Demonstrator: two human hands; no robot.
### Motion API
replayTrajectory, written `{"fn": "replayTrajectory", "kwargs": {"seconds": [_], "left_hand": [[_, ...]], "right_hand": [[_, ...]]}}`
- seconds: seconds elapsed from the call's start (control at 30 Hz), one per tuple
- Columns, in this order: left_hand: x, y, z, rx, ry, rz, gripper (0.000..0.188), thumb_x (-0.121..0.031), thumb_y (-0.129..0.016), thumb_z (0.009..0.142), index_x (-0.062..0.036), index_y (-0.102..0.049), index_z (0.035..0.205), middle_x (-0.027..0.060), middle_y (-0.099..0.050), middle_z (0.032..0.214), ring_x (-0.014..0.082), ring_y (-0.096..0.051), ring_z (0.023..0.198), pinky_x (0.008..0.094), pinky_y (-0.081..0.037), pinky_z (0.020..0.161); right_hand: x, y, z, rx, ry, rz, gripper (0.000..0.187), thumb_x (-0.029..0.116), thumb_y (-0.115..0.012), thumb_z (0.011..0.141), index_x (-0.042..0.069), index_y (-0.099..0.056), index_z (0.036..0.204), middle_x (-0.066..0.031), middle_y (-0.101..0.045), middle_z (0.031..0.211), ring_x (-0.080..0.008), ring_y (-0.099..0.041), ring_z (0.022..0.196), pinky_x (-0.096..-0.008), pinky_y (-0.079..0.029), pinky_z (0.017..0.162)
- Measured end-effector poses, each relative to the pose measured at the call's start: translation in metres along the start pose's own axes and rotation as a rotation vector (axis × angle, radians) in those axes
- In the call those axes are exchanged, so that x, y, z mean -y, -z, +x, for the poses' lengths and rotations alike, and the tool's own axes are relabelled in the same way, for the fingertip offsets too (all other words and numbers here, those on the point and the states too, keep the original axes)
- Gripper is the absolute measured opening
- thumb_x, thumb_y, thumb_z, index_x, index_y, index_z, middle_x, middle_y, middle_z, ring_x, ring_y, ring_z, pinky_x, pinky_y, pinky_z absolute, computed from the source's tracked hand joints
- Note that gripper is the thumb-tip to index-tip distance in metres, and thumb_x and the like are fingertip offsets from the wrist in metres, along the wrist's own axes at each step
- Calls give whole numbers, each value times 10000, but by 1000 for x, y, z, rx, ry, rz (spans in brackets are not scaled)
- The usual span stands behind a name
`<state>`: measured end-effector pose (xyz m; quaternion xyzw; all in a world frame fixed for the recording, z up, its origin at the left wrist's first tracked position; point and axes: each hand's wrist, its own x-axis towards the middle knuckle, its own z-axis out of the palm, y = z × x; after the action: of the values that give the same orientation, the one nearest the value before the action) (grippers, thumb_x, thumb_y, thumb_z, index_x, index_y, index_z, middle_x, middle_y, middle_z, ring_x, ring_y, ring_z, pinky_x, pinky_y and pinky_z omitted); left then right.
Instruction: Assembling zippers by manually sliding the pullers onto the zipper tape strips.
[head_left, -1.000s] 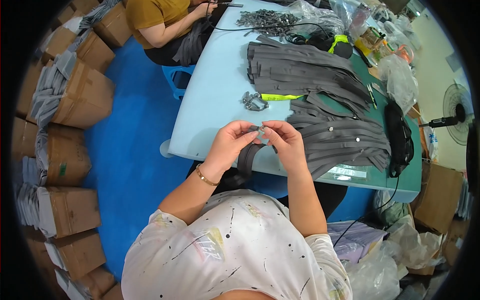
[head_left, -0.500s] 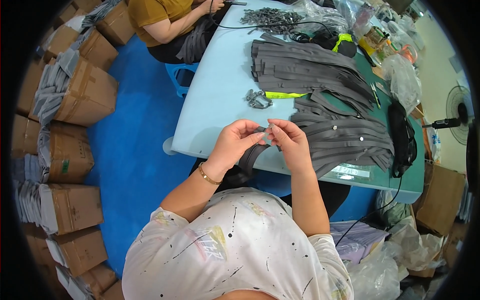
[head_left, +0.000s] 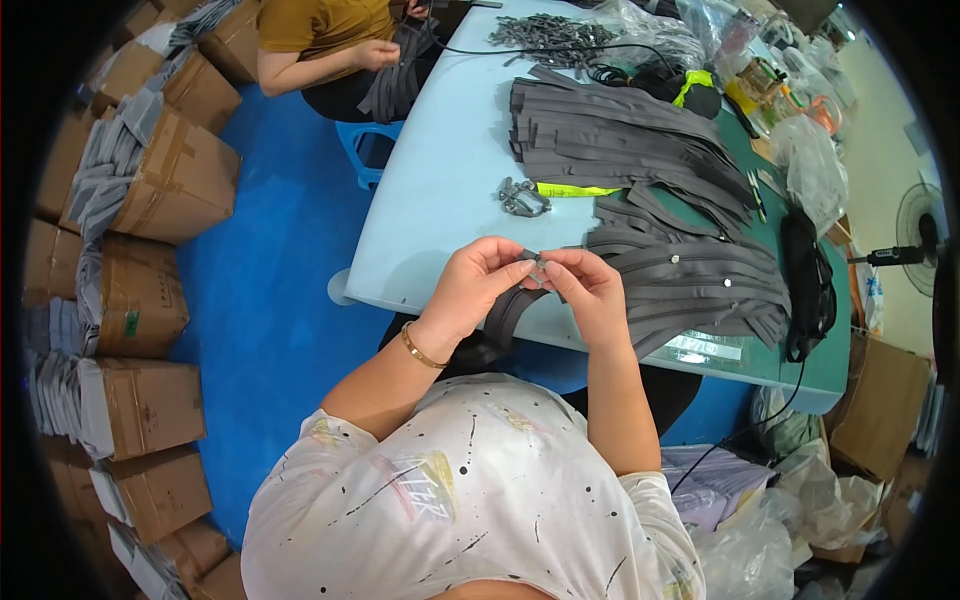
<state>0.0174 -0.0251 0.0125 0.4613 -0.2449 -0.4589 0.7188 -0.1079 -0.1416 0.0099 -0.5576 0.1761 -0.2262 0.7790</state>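
My left hand [head_left: 468, 285] pinches the end of a dark grey zipper tape [head_left: 507, 312], whose length hangs below the fingers over the table's near edge. Fingertip to fingertip with it, my right hand [head_left: 592, 292] grips a small grey zipper slider [head_left: 539, 268] against the tape end. The fingers partly hide the slider, so whether it sits on the tape I cannot tell. Just beyond my hands lies a small cluster of sliders [head_left: 524, 199]. Grey zippers are spread in a lower bundle [head_left: 690, 285] beside my right hand and an upper bundle [head_left: 620, 140] farther back.
A heap of grey sliders [head_left: 550, 42] lies at the table's far end. A black cable [head_left: 560, 51] crosses there. A black pouch [head_left: 806, 280] rests by the right edge. Another person [head_left: 325, 45] sits at far left with dark strips. Cardboard boxes [head_left: 150, 405] line the left side.
My right fingertips have come in against the left ones, bringing the slider to the tape end. The other person's near hand has moved down and left, away from the far hand.
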Motion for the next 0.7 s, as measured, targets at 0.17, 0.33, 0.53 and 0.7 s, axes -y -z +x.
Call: {"fn": "replayTrajectory", "kwargs": {"seconds": [0.17, 0.33, 0.53, 0.7], "left_hand": [[0, -1, -1, -28, 19, 3, 117, -30, -583, 862, 21, -559, 964, 85, -630, 898, 149, -618, 791, 253, -506, 726], [-1, -1, -3, -25, 79, -18, 110, -31, -589, 860, 26, -570, 952, 82, -625, 895, 150, -619, 783, 256, -507, 723], [1, -3, -4, 6, 99, -67, 129, -32, -589, 855, 14, -579, 975, 85, -619, 899, 171, -628, 782, 264, -522, 711], [0, -2, -5, 24, 196, -233, 140, -48, -588, 857, 18, -581, 981, 86, -618, 893, 177, -625, 773, 280, -529, 716]], "right_hand": [[-1, -1, 0, 1, 42, -17, 164, 26, -620, 841, -20, -620, 998, -83, -644, 969, -126, -617, 848, -225, -482, 760], [-5, -2, 6, -95, 160, 22, 172, 8, -624, 829, 4, -632, 1001, -63, -650, 977, -121, -609, 883, -229, -470, 792], [-13, 2, 5, -34, 120, 100, 169, -5, -630, 817, 9, -637, 985, -64, -653, 969, -117, -603, 892, -239, -467, 804], [-14, 2, 4, -30, 121, 135, 158, -7, -631, 813, 9, -635, 971, -65, -656, 954, -119, -605, 879, -243, -471, 797]]}}
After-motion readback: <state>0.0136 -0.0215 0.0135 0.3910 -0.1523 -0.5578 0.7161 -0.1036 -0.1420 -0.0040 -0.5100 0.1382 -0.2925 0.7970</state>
